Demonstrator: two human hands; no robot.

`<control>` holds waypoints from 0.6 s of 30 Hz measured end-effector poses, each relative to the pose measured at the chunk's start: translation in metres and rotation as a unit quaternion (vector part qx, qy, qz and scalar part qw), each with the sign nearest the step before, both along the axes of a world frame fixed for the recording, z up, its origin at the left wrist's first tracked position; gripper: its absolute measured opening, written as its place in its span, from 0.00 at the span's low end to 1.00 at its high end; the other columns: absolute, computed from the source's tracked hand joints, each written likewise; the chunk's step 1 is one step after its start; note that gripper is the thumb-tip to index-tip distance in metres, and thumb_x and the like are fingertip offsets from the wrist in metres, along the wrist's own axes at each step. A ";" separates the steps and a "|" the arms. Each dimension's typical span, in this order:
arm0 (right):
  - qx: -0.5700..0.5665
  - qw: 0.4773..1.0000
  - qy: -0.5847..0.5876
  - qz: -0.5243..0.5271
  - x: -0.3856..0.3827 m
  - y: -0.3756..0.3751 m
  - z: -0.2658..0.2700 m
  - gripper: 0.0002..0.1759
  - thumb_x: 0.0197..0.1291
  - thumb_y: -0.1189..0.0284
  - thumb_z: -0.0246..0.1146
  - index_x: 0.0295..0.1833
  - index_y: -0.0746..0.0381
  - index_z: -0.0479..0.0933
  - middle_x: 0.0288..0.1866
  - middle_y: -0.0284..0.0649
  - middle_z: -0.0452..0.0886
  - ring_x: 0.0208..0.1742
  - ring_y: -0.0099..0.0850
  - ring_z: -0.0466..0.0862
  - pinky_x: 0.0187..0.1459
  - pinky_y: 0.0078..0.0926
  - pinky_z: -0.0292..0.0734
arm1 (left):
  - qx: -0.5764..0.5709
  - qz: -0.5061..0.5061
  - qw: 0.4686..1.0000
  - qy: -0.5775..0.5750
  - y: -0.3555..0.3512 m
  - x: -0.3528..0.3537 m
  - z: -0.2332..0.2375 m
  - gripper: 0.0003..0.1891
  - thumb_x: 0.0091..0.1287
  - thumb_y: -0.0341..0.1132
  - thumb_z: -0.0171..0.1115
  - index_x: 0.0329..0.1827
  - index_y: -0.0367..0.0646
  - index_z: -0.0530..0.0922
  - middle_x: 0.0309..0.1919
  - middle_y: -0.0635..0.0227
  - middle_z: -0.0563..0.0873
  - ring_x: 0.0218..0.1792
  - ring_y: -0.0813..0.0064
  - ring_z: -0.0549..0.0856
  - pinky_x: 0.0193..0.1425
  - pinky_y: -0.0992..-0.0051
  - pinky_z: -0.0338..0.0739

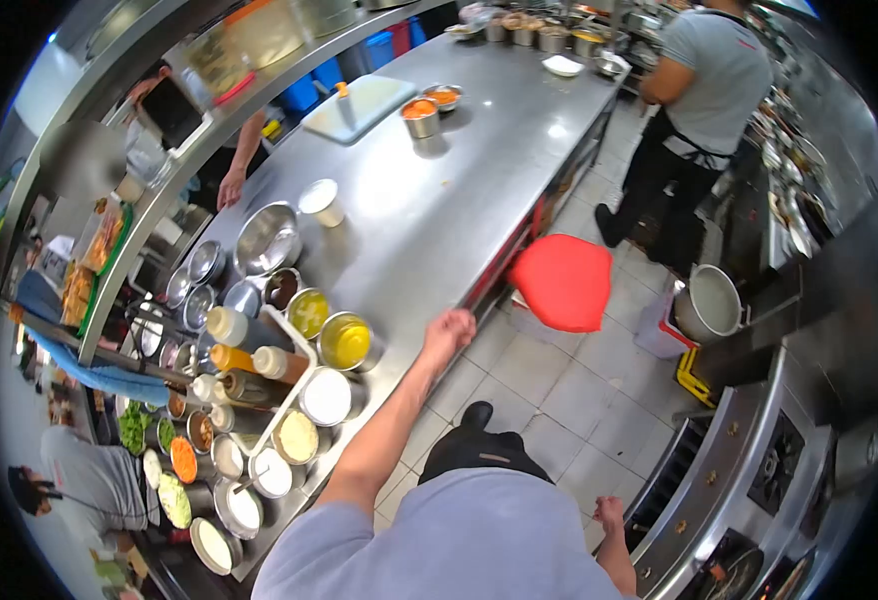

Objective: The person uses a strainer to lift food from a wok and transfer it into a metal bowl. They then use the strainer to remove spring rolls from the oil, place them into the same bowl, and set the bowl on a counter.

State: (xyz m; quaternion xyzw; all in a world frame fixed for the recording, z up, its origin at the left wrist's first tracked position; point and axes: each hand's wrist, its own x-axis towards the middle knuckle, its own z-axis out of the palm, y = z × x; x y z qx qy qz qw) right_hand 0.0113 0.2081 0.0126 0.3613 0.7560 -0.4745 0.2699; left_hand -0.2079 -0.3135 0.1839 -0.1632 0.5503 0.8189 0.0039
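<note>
My left hand [449, 332] is over the front edge of the steel table [409, 240], its fingers curled in. Whether it holds anything I cannot make out. My right hand [609, 512] hangs low at my side near the stove, the fingers folded; nothing can be made out in it. Nearest to my left hand on the table are a metal container of yellow liquid [346, 341] and one of white cream [327, 397]. A red-topped stool [562, 283] stands on the floor beyond my left hand.
Squeeze bottles [279, 364] and sauce containers crowd the table's left. A cutting board [361, 108] lies farther back. A co-worker [709, 90] stands at the upper right; a large pot [709, 303] sits near the stove [739, 470]. Another person's hand [232, 187] is across the table.
</note>
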 end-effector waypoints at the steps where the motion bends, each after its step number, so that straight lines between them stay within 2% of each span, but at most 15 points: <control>1: -0.047 0.999 0.007 -0.005 -0.018 -0.018 -0.005 0.07 0.52 0.74 0.55 0.25 0.65 0.70 0.15 0.35 0.70 0.15 0.25 0.73 0.16 0.23 0.71 | 0.019 0.069 0.997 -0.004 -0.026 -0.020 0.001 0.03 0.60 0.27 0.52 0.34 0.45 0.73 0.30 0.71 0.79 0.28 0.81 0.77 0.29 0.83 0.71; 2: -0.093 0.995 0.014 -0.012 -0.036 -0.035 -0.006 0.07 0.52 0.74 0.55 0.25 0.65 0.70 0.16 0.35 0.70 0.16 0.24 0.72 0.16 0.22 0.71 | 0.040 0.158 0.987 -0.009 -0.054 -0.039 0.002 0.04 0.60 0.28 0.52 0.36 0.44 0.73 0.32 0.70 0.79 0.28 0.79 0.77 0.29 0.81 0.71; 4: -0.078 0.997 0.024 0.012 -0.069 -0.089 0.022 0.06 0.52 0.74 0.55 0.25 0.64 0.70 0.16 0.34 0.70 0.16 0.24 0.72 0.16 0.22 0.70 | 0.095 0.235 0.967 0.032 -0.122 -0.067 0.001 0.06 0.60 0.29 0.52 0.39 0.43 0.72 0.31 0.69 0.78 0.30 0.76 0.77 0.30 0.78 0.72; 6: -0.063 0.997 0.039 0.032 -0.086 -0.123 0.032 0.05 0.52 0.75 0.54 0.26 0.64 0.70 0.17 0.34 0.70 0.16 0.23 0.72 0.16 0.21 0.70 | 0.170 0.384 0.906 0.048 -0.190 -0.083 -0.007 0.09 0.60 0.31 0.52 0.43 0.43 0.70 0.31 0.67 0.77 0.32 0.72 0.77 0.30 0.74 0.73; 8: -0.108 0.988 0.099 0.056 -0.101 -0.150 0.027 0.05 0.53 0.75 0.53 0.27 0.64 0.70 0.18 0.34 0.71 0.17 0.22 0.71 0.17 0.20 0.68 | 0.134 0.447 0.883 0.040 -0.259 -0.088 -0.017 0.11 0.60 0.32 0.53 0.45 0.43 0.69 0.35 0.63 0.76 0.33 0.69 0.77 0.30 0.72 0.73; 10: -0.109 0.985 0.110 0.078 -0.105 -0.162 0.020 0.04 0.53 0.76 0.53 0.28 0.64 0.70 0.18 0.34 0.71 0.17 0.22 0.71 0.18 0.19 0.68 | 0.187 0.555 0.810 -0.015 -0.298 -0.081 -0.003 0.13 0.60 0.34 0.55 0.47 0.42 0.70 0.39 0.62 0.75 0.33 0.68 0.77 0.30 0.71 0.74; 11: -0.108 0.982 0.118 0.100 -0.105 -0.164 0.014 0.04 0.52 0.76 0.52 0.28 0.64 0.70 0.19 0.33 0.71 0.17 0.22 0.71 0.18 0.18 0.67 | 0.181 0.575 0.797 -0.042 -0.324 -0.081 -0.012 0.16 0.60 0.36 0.55 0.50 0.42 0.69 0.41 0.61 0.74 0.33 0.67 0.77 0.32 0.71 0.75; 13: -0.090 0.975 0.147 0.143 -0.097 -0.153 -0.005 0.03 0.52 0.76 0.51 0.29 0.64 0.70 0.19 0.33 0.71 0.18 0.21 0.71 0.19 0.16 0.66 | 0.217 0.637 0.737 -0.065 -0.328 -0.076 0.023 0.19 0.61 0.38 0.54 0.54 0.41 0.66 0.43 0.60 0.73 0.37 0.66 0.77 0.36 0.71 0.75; 16: -0.075 0.972 0.178 0.134 -0.087 -0.144 -0.008 0.04 0.52 0.76 0.51 0.30 0.64 0.70 0.19 0.33 0.72 0.18 0.22 0.72 0.18 0.19 0.68 | 0.240 0.643 0.724 -0.070 -0.343 -0.084 0.027 0.19 0.61 0.37 0.54 0.53 0.40 0.65 0.43 0.59 0.72 0.37 0.66 0.76 0.35 0.71 0.75; 18: -0.045 0.998 0.024 0.034 -0.076 -0.138 0.012 0.05 0.53 0.75 0.51 0.30 0.64 0.70 0.18 0.34 0.72 0.18 0.23 0.73 0.17 0.22 0.70 | 0.210 0.690 0.687 -0.090 -0.353 -0.092 0.023 0.19 0.60 0.37 0.54 0.51 0.38 0.65 0.42 0.59 0.73 0.34 0.66 0.76 0.33 0.70 0.74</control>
